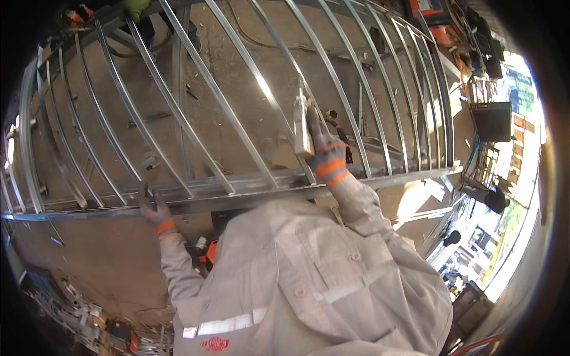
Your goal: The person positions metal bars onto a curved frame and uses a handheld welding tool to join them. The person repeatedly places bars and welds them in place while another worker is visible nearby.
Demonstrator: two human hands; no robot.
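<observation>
A large metal frame of parallel shiny bars lies before me, its near rail running across my front. My right hand, in a grey glove with orange bands, is closed round a pale grey hand tool with a narrow tip. The tool is held above the bars, tip pointing away from me; its exact kind is unclear. My left hand, gloved alike, touches the near rail at the left, its fingers apart and holding nothing.
At the far left edge, another person's green-gloved hand touches the frame. A yellow and black item shows between the bars near my right hand. A dark box stands at the right. Scrap pieces lie at the lower left.
</observation>
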